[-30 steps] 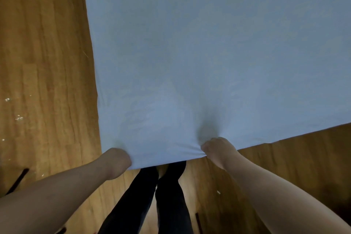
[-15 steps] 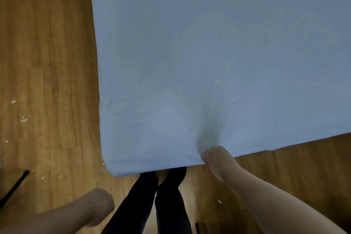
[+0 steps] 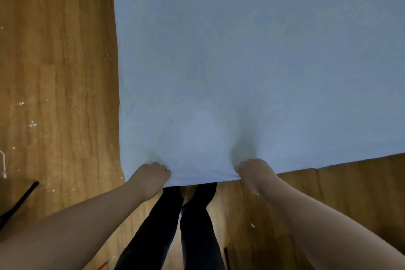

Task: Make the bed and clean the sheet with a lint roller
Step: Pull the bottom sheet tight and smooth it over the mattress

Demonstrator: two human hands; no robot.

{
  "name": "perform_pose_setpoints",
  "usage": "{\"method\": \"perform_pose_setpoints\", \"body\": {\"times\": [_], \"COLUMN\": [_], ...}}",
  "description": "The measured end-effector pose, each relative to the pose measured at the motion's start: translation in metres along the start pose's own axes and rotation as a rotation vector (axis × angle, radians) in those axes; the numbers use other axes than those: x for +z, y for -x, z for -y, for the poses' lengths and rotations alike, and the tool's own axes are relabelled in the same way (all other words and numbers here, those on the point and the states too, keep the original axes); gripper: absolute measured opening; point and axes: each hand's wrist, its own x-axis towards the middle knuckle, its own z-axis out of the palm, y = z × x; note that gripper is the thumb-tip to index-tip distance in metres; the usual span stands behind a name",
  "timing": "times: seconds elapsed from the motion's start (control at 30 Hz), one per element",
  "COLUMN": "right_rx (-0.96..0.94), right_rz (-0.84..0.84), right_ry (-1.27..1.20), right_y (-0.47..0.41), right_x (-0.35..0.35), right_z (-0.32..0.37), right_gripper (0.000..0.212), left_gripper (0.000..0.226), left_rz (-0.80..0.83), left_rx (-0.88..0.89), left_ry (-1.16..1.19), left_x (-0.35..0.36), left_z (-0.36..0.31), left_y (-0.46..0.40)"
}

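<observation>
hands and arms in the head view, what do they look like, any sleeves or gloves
The left hand and right hand are bare: no gloves, rings or watch visible. Both forearms are uncovered as far as the frame shows, with no sleeve in sight.

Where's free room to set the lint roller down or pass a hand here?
Free: the whole flat light blue sheet beyond both fists, and the wood floor along the sheet's left edge, which has a few white specks. Crowded: the near hem, where the left hand and right hand grip it, with the legs just below.
</observation>
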Motion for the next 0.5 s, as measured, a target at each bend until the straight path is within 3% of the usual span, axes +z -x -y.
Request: {"method": "perform_pose_setpoints", "body": {"times": [0.13, 0.5], "right_rx": [-0.004, -0.070], "right_rz": [-0.021, -0.004], "right_ry": [-0.035, -0.008], "right_y": [0.004, 0.013], "right_x": [0.001, -0.007], "right_z": [-0.001, -0.003], "right_gripper": [0.026, 0.027], "left_gripper": [0.026, 0.017], "left_rz": [-0.022, 0.111], "left_rx": [-0.017, 0.093], "left_ry": [0.065, 0.089], "left_x": [0.007, -0.016], "left_z": [-0.003, 0.000], "left_y": [-0.002, -0.001]}}
